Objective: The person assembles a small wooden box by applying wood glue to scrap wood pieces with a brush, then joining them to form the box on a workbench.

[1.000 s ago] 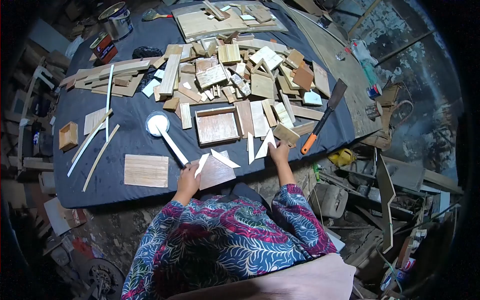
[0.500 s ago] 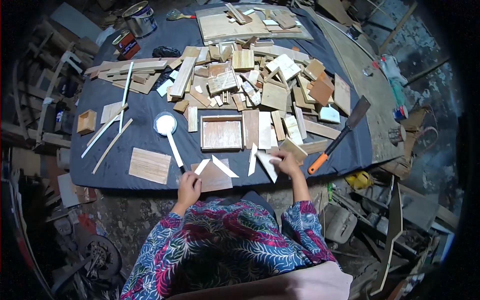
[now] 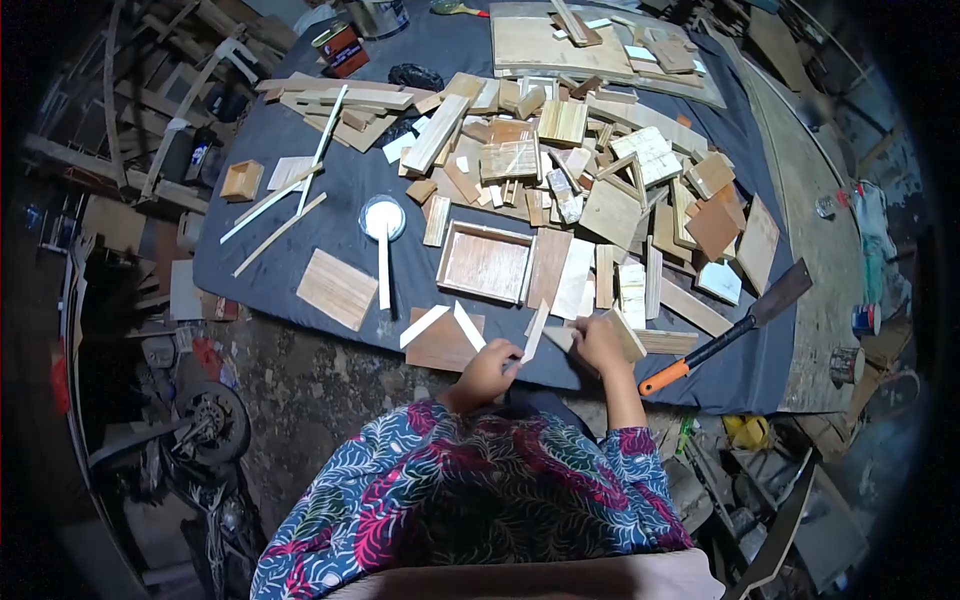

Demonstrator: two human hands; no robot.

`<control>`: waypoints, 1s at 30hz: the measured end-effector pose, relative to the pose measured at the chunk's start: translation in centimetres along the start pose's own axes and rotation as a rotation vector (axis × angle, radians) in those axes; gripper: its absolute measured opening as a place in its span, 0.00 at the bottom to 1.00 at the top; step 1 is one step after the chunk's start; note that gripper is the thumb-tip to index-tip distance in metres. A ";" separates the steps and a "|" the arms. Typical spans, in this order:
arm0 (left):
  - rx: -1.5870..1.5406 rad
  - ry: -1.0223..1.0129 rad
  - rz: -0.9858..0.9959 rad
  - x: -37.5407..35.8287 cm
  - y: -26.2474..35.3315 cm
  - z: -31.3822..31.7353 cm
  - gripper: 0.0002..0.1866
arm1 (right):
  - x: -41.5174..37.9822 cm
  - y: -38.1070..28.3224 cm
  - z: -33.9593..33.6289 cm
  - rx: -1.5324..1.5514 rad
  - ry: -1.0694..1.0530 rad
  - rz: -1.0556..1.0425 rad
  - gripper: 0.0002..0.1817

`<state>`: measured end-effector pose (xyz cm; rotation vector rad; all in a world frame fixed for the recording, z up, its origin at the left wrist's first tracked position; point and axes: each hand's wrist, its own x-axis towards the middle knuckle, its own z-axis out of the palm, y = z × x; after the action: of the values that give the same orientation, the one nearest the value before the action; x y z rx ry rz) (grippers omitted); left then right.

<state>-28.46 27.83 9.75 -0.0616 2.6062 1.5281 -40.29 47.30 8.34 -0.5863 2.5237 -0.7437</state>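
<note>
My left hand (image 3: 488, 372) is at the table's front edge, its fingers closed at the lower end of a short white-edged wooden strip (image 3: 537, 328). To its right, my right hand (image 3: 602, 348) grips a pale triangular wooden piece (image 3: 563, 338), partly hidden by the fingers. Two white-faced strips (image 3: 424, 326) (image 3: 468, 325) with slanted ends lie in an open V on a brown board (image 3: 440, 348), left of my left hand. Behind them stands a shallow rectangular wooden tray (image 3: 487, 262). A round container of white glue (image 3: 383, 217) has a white stick (image 3: 384, 275) lying across it.
A large heap of wood offcuts (image 3: 530, 150) covers the table's middle. An orange-handled saw or blade (image 3: 720, 325) lies at the right edge. A small wooden box (image 3: 242, 181), thin sticks (image 3: 280, 235) and a flat board (image 3: 338, 289) are at the left. A red-brown can (image 3: 341, 50) stands behind.
My left hand has let go of the stick's dark end and moved right to the strip. My right hand still holds the triangular piece, now lower over the table. The camera view has shifted.
</note>
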 end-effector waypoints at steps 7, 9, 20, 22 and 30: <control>-0.118 0.318 -0.152 -0.9 -2.5 2.6 0.11 | 1.0 0.1 -1.4 -0.106 -0.084 0.073 0.10; 0.055 0.282 -0.114 -0.2 -1.2 2.4 0.12 | 0.9 0.0 -2.1 -0.082 -0.122 0.097 0.11; 0.308 0.218 -0.219 3.5 0.1 4.2 0.30 | -2.0 1.7 -2.5 0.314 0.030 0.106 0.11; 0.253 0.145 -0.181 4.1 -1.2 4.9 0.29 | -2.8 2.2 -2.0 0.283 0.164 0.056 0.13; 0.132 0.000 0.009 5.4 0.8 5.7 0.27 | -2.1 1.4 -1.9 0.389 0.515 0.090 0.12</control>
<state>-33.42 33.34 7.00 -0.0372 2.7031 1.3546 -39.96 50.17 9.57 -0.1547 2.7082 -1.4583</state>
